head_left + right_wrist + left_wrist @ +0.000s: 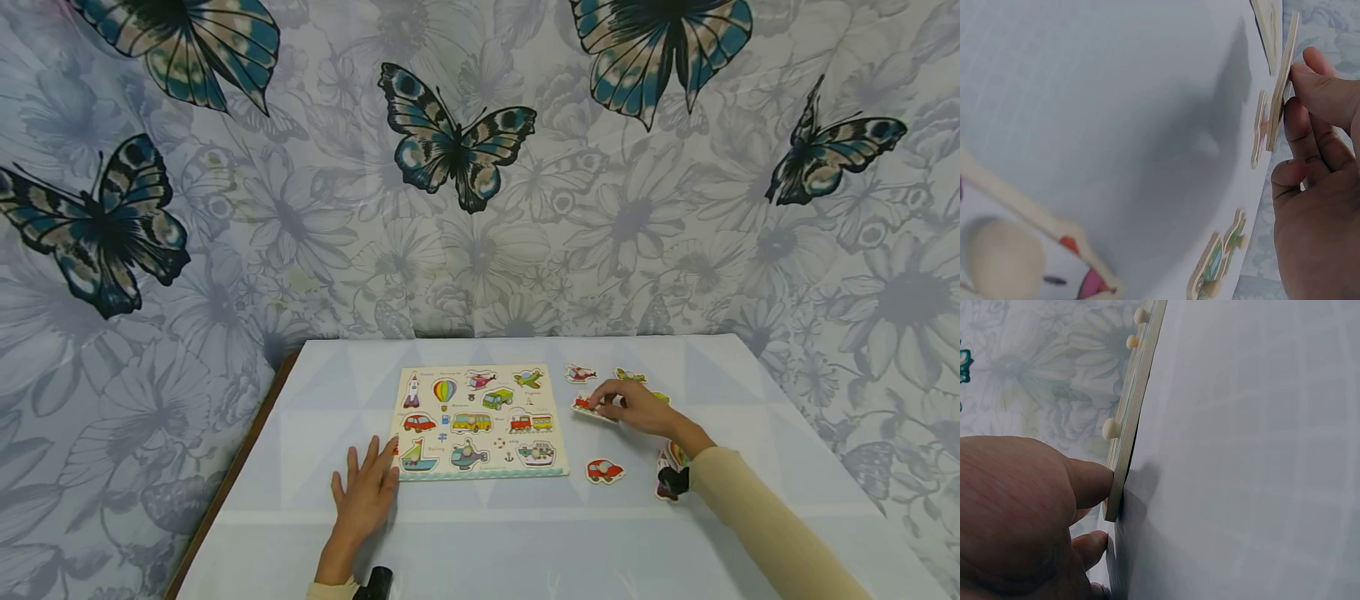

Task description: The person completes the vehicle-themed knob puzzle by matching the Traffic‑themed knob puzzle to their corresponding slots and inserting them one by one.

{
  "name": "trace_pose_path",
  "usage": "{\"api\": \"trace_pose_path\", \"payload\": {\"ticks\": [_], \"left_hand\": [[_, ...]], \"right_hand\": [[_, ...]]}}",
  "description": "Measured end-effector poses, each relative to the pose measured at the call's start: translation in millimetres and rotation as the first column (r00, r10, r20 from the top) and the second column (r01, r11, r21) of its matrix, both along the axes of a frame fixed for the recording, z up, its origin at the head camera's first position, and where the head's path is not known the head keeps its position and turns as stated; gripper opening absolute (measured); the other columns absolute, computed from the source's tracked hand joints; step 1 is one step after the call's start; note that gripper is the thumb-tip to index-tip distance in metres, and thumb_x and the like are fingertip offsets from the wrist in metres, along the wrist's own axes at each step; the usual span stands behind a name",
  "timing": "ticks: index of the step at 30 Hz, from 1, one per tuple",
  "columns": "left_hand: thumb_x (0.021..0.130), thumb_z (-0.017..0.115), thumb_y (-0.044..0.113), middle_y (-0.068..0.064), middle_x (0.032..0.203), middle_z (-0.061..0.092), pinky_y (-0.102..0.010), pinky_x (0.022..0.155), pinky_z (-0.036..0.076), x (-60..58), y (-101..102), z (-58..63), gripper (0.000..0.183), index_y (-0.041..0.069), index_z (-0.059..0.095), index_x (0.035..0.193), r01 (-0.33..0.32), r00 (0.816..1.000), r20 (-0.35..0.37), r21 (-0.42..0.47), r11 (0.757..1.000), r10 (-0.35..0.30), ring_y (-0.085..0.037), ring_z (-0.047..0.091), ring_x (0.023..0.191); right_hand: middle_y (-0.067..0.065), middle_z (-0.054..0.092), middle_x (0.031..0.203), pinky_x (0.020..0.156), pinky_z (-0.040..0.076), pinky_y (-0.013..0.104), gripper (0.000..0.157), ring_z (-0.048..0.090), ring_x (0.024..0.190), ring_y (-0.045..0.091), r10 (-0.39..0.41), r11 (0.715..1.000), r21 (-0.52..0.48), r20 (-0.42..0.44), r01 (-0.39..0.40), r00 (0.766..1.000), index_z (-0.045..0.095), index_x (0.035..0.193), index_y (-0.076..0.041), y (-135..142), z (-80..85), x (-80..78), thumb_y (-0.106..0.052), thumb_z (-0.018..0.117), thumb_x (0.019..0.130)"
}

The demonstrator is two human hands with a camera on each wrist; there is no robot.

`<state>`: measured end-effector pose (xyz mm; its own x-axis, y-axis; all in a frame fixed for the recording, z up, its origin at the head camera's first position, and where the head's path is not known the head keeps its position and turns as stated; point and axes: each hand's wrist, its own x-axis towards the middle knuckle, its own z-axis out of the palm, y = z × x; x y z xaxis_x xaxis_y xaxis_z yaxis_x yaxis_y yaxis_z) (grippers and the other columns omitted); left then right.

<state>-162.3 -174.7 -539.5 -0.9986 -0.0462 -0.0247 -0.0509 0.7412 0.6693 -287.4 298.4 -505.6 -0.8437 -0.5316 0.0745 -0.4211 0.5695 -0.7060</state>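
Observation:
My right hand (637, 408) pinches a flat wooden puzzle piece with a red train (583, 404) on it, held tilted close over the table. In the right wrist view, thumb and fingers grip the piece (1282, 87), its edge turned to the camera. A cream puzzle board (480, 492) printed with vehicles lies left of that hand. At its lower left corner rests my left hand (365, 492), fingers spread. The left wrist view has the thumb (1092, 482) against the board's edge (1132, 419), where several pale knobs (1111, 429) stick up.
Loose pieces lie right of the board: a helicopter (580, 372), a green plane (630, 376) and a red car (603, 472). More pieces (666, 490) sit partly hidden under the right wrist. The white table (495, 550) ends at a wall covering with butterflies (457, 142).

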Motion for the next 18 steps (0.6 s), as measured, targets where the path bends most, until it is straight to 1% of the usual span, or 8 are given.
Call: {"api": "trace_pose_path", "payload": {"ticks": [6,10,14,18], "left_hand": [[0.103,0.050,0.021,-0.029,0.161,0.023,-0.077,0.108,-0.008,1.6,1.0,2.2,0.050,0.010,0.044,0.151,0.006,1.000,-0.006,0.003,1.000,-0.006,-0.059,-0.001,0.148],[0.103,0.050,0.021,-0.030,0.161,0.023,-0.078,0.107,-0.007,1.9,1.3,2.8,0.050,0.010,0.044,0.151,0.004,1.000,-0.004,-0.002,1.000,-0.004,-0.059,-0.001,0.148],[0.103,0.051,0.020,-0.030,0.161,0.023,-0.077,0.108,-0.008,2.0,1.1,2.5,0.050,0.010,0.044,0.151,0.002,1.000,0.001,-0.002,1.000,-0.002,-0.059,-0.001,0.148],[0.103,0.051,0.021,-0.029,0.161,0.023,-0.077,0.108,-0.008,1.9,1.3,2.1,0.050,0.011,0.044,0.151,0.003,1.000,0.000,-0.003,1.000,-0.003,-0.059,-0.001,0.148]], "right_hand": [[0.002,0.068,0.101,0.062,0.046,0.025,0.013,0.056,0.077,0.015,0.031,0.999,0.011,0.001,-0.031,1.000,0.070,0.108,-0.015,-14.3,2.1,-1.1,-0.012,0.065,0.097],[0.002,0.068,0.101,0.062,0.045,0.025,0.012,0.053,0.076,0.014,0.073,0.997,-0.005,-0.011,-0.073,0.997,0.070,0.107,-0.016,-24.9,1.7,-3.4,-0.011,0.066,0.097],[0.004,0.070,0.105,0.064,0.045,0.025,0.012,0.052,0.078,0.010,0.127,0.991,-0.034,-0.037,-0.128,0.991,0.071,0.106,-0.014,-37.4,1.5,-5.7,-0.009,0.066,0.096],[0.005,0.070,0.106,0.065,0.045,0.025,0.012,0.052,0.079,0.010,0.166,0.984,-0.052,-0.054,-0.169,0.985,0.071,0.106,-0.012,-50.6,1.5,-6.8,-0.009,0.066,0.095]]}}
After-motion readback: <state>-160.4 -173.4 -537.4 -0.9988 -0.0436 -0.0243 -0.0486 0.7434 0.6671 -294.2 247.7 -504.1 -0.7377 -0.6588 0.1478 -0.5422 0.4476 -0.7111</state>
